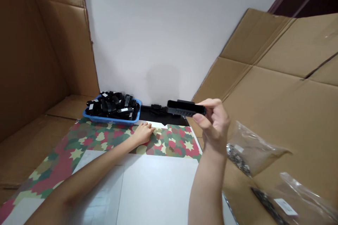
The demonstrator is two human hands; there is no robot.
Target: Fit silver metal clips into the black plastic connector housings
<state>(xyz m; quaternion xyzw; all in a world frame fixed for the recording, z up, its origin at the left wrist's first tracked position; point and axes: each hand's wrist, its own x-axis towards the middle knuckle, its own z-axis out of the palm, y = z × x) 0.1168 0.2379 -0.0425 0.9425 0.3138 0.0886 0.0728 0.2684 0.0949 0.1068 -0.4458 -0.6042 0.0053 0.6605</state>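
My right hand (215, 121) is raised in front of the wall, thumb and fingers pinching one end of a black plastic housing (186, 109). The housing is long and narrow, with a hollow side facing me and ribs along its lower edge. Lower and to the left, my left hand (144, 133) rests on the camouflage-patterned cover (116, 133), fingers slightly bent and apart, with nothing visible in them. Just beyond it stands a blue plastic basket (113, 121), heaped with similar black parts (112, 103), some bearing white labels.
A black tray (150, 115) with dark parts lies against the wall. White sheets (158, 186) cover the near tabletop. On the right, a clear bag of small metal pieces (239, 158) and another bag with dark strips (268, 204) lie on cardboard. Tall cardboard (285, 88) flanks the table.
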